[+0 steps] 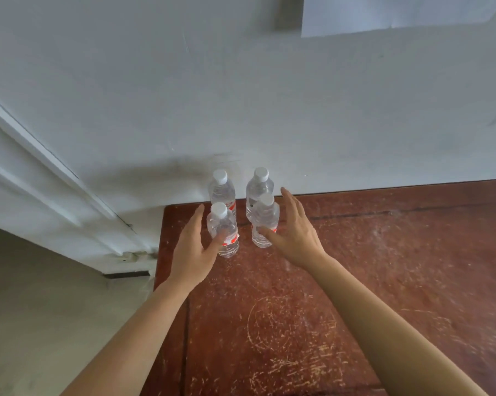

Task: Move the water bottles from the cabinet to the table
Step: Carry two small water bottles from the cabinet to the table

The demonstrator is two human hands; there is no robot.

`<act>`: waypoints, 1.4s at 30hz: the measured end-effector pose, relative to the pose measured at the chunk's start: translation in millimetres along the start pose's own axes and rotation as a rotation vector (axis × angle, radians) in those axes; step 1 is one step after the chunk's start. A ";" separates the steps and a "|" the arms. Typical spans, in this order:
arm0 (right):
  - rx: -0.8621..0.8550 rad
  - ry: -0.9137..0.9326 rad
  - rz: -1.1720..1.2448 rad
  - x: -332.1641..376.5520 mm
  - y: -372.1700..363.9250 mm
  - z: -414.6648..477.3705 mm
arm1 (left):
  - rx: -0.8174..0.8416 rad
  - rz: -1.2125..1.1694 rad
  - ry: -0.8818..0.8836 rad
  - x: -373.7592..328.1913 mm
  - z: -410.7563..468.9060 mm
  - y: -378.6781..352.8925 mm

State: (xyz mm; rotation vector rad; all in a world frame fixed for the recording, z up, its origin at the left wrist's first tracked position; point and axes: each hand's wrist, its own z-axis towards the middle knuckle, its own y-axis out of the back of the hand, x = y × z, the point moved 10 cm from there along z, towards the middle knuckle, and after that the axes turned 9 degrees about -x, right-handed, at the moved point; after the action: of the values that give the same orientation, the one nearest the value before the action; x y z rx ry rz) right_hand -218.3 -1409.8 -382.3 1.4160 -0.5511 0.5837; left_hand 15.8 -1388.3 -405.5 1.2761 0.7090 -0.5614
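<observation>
Several clear water bottles with white caps and red-and-white labels stand upright in a tight cluster at the far left corner of the worn reddish-brown table [355, 281]. The near-left bottle [223, 224] has my left hand [194, 247] beside it, fingers straight along its left side and thumb touching its front. The near-right bottle [265, 215] has my right hand [292, 227] spread next to it, fingers straight and thumb against its lower front. Behind them stand the far-left bottle [221, 187] and the far-right bottle [258, 182], close to the wall. Neither hand is closed around a bottle.
A white wall [241, 95] runs directly behind the table. A white door frame [55, 190] slants down at the left, with pale floor [41, 310] beside the table's left edge. The table surface is scratched and stretches wide to the right and toward me.
</observation>
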 end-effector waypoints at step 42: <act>0.382 1.876 0.686 564.5 -89.9 -821.1 | -1.197 1.416 1.379 -103.3 -959.0 499.1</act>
State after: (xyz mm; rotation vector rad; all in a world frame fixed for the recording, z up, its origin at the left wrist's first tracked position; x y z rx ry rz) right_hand 268.1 -570.7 -136.8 0.4274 0.6887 2.2217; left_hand 153.6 -346.5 -131.3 0.5097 0.7505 1.8192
